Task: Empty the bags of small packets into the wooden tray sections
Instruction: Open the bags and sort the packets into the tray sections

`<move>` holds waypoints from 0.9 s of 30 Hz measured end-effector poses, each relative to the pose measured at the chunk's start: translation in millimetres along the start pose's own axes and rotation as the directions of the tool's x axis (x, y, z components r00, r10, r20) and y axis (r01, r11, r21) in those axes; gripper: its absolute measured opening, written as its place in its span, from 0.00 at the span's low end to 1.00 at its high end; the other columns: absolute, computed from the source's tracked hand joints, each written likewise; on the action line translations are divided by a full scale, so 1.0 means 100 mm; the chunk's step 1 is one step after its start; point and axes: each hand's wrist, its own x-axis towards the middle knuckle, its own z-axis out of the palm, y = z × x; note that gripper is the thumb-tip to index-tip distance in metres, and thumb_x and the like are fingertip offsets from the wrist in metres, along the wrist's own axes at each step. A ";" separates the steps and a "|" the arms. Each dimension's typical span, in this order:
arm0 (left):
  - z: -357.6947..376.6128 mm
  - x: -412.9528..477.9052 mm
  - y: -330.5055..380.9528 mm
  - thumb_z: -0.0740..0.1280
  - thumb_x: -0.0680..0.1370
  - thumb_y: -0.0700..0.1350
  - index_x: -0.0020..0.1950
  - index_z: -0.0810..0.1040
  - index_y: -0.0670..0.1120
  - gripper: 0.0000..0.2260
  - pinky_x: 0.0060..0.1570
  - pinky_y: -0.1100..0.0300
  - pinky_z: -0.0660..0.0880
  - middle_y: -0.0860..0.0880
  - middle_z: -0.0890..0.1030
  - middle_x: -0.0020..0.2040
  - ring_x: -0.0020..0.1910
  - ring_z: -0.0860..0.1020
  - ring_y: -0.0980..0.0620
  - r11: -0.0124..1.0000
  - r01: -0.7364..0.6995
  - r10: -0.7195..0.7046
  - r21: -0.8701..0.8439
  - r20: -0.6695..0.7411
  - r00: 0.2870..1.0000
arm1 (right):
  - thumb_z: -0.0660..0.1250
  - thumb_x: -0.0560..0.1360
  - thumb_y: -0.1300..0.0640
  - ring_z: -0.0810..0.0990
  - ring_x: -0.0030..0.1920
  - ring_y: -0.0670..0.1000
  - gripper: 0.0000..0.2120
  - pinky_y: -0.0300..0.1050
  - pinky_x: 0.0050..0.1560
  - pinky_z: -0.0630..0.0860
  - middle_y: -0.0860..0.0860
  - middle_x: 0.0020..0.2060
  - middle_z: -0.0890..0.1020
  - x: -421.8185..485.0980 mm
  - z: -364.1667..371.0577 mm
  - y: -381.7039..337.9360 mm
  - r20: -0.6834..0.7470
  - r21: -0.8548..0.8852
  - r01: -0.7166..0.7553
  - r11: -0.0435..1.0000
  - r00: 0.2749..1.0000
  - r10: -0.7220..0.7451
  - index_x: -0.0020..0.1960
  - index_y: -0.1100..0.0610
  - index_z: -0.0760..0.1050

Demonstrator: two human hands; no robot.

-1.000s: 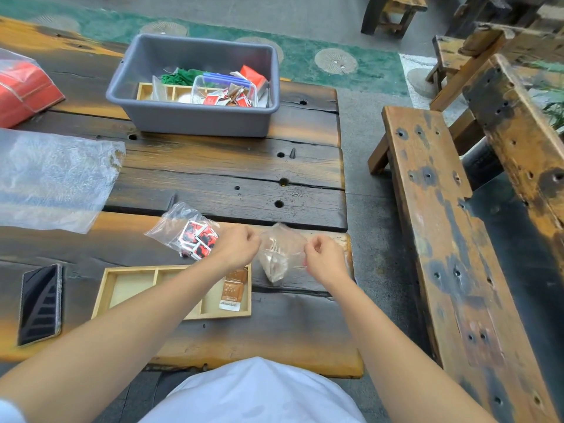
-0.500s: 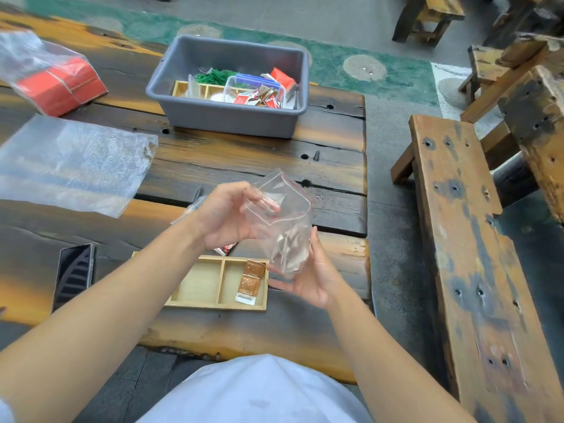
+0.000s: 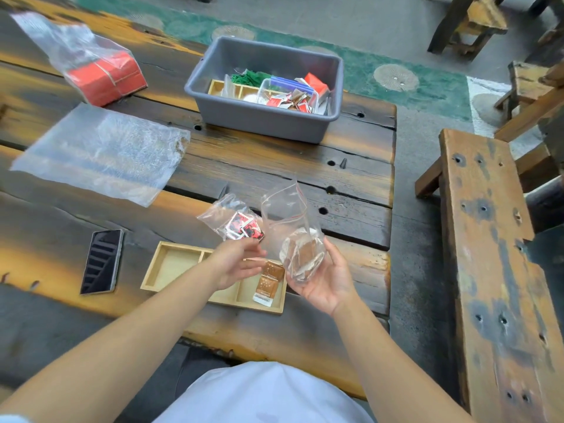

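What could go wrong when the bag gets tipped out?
1. The bag sits upright in the right hand, beside the tray rather than over it. If tipped there, packets might land on the table.
2. The right section already holds brown packets, so new ones could mix in.
3. The table has holes and gaps; a stray packet might slip in.

We reach both bare forearms forward. Our right hand (image 3: 325,277) lies palm up, fingers curled under and around what it cradles (thumb on the near side). Our left hand (image 3: 235,264) hovers just beside that grip, fingers loosely spread, touching nothing.
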 end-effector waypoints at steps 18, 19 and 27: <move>0.14 0.56 -0.84 0.70 0.75 0.47 0.57 0.77 0.50 0.11 0.52 0.54 0.75 0.47 0.76 0.60 0.59 0.77 0.44 0.227 -0.044 0.340 0.973 -0.037 0.940 | 0.65 0.76 0.42 0.83 0.47 0.59 0.21 0.52 0.45 0.79 0.58 0.53 0.83 -0.17 0.00 -0.18 -0.016 0.028 0.005 1.000 1.000 -0.005 0.60 0.56 0.79; 0.13 0.57 -0.83 0.71 0.75 0.47 0.55 0.78 0.51 0.10 0.51 0.55 0.75 0.48 0.78 0.58 0.58 0.78 0.45 0.231 -0.050 0.334 0.972 -0.031 0.942 | 0.65 0.76 0.42 0.83 0.47 0.59 0.21 0.52 0.45 0.80 0.58 0.53 0.83 -0.16 0.00 -0.20 -0.019 0.033 0.011 0.999 1.000 -0.010 0.61 0.56 0.79; 0.05 0.69 -0.25 0.72 0.75 0.33 0.40 0.70 0.45 0.12 0.25 0.59 0.78 0.42 0.79 0.36 0.27 0.78 0.50 0.837 -0.210 0.191 0.505 0.090 0.978 | 0.66 0.75 0.42 0.83 0.49 0.60 0.23 0.52 0.46 0.79 0.57 0.56 0.81 0.01 -0.06 -0.28 -0.037 0.065 0.015 0.998 0.999 -0.013 0.66 0.54 0.75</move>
